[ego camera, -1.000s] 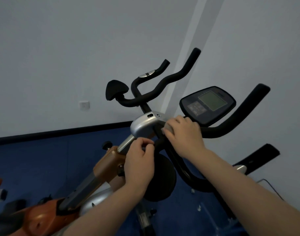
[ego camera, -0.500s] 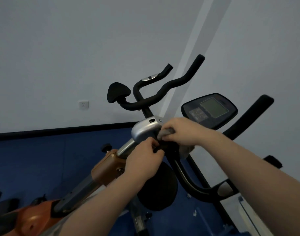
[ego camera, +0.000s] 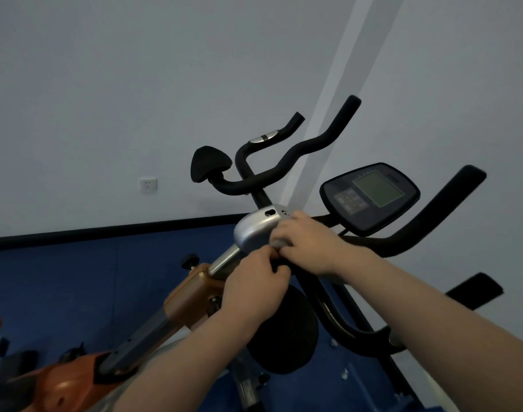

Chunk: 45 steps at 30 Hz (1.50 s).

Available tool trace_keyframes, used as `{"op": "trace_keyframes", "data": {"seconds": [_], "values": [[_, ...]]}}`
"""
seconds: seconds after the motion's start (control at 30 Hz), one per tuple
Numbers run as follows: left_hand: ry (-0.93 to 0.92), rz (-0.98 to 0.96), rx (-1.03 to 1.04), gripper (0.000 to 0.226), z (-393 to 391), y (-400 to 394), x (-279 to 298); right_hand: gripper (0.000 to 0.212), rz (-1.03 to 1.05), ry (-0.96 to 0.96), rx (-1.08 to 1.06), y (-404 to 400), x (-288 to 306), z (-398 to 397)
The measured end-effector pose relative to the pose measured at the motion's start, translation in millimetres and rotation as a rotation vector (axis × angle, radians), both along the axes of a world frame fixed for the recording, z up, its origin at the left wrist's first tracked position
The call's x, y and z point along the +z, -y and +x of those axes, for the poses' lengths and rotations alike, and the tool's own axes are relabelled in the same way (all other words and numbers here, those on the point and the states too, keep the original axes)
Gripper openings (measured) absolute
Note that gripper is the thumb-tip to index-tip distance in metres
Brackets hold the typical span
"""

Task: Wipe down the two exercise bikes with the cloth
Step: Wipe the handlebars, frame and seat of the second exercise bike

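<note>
The near exercise bike has an orange-brown frame (ego camera: 191, 295), a silver stem cover (ego camera: 254, 230) and black handlebars (ego camera: 426, 227) with a console (ego camera: 370, 197). My right hand (ego camera: 307, 245) grips a grey cloth (ego camera: 281, 242) against the bar just below the silver cover. My left hand (ego camera: 254, 289) curls round the black bar beside it, fingers touching the right hand. A second bike's black handlebars (ego camera: 298, 156) and pad (ego camera: 209, 165) rise behind. Most of the cloth is hidden under my right hand.
A round black knob (ego camera: 284, 331) sits below my hands. A small adjuster knob (ego camera: 190, 260) sticks up from the orange frame. White walls meet in a corner behind, with a socket (ego camera: 148, 185) on the left wall. The floor (ego camera: 61, 281) is blue.
My right hand has slid left and down along the bar with the cloth, closing up against my left hand. The view has shifted slightly.
</note>
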State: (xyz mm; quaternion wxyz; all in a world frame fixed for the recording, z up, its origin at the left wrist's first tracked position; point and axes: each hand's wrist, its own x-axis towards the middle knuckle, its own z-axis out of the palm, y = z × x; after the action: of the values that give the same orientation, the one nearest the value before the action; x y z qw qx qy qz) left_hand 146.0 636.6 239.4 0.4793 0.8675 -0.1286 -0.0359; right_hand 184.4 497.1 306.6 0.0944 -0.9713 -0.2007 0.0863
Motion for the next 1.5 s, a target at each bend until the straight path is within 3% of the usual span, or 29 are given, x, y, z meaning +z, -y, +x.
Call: {"op": "trace_keyframes", "data": {"seconds": [0.1,0.2,0.3,0.4,0.5,0.57,0.63,0.7,0.83,0.9,1.0,1.13,1.17,1.27,1.4,1.5], "values": [[0.007,0.019,-0.006,0.015,-1,0,2,0.01,0.035,-0.181,-0.084,19,15,10],[0.003,0.01,0.016,0.014,-1,1,1,0.01,0.064,-0.031,-0.244,26,18,28],[0.011,0.001,0.011,0.015,-1,0,0,0.009,0.175,-0.032,-0.18,22,1,12],[0.015,0.007,0.009,0.014,-1,1,0,0.012,0.043,-0.208,-0.176,31,17,17],[0.017,0.006,0.022,0.013,-1,1,-1,0.024,-0.194,-0.111,-0.206,35,34,39],[0.022,0.008,0.026,0.013,-1,1,-2,0.019,0.024,-0.095,-0.213,31,28,38],[0.032,0.012,0.033,0.013,-1,1,-3,0.011,0.241,-0.21,-0.173,22,19,22],[0.038,0.023,0.035,0.012,-1,1,-2,0.005,0.219,-0.336,-0.133,22,17,13],[0.019,0.033,0.04,0.015,-2,2,-1,0.01,0.012,-0.371,-0.196,22,43,32],[0.017,0.039,0.05,0.016,-2,2,0,0.017,0.052,-0.307,-0.182,14,41,35],[0.021,0.034,0.039,0.017,-3,0,1,0.011,0.094,-0.391,-0.175,4,20,24],[0.012,0.029,0.036,0.016,-5,0,3,0.018,-0.191,-0.211,-0.305,29,34,33],[0.013,0.031,0.042,0.015,-5,0,3,0.02,-0.199,-0.143,-0.328,31,36,35],[0.027,0.032,0.057,0.015,-4,2,1,0.018,0.085,-0.105,-0.298,16,19,21],[0.029,0.014,0.06,0.019,-4,1,1,0.027,0.03,0.291,-0.201,7,-21,-32],[0.061,0.054,0.051,0.018,-2,1,5,0.029,-0.084,0.457,-0.237,32,-14,-34]]}}
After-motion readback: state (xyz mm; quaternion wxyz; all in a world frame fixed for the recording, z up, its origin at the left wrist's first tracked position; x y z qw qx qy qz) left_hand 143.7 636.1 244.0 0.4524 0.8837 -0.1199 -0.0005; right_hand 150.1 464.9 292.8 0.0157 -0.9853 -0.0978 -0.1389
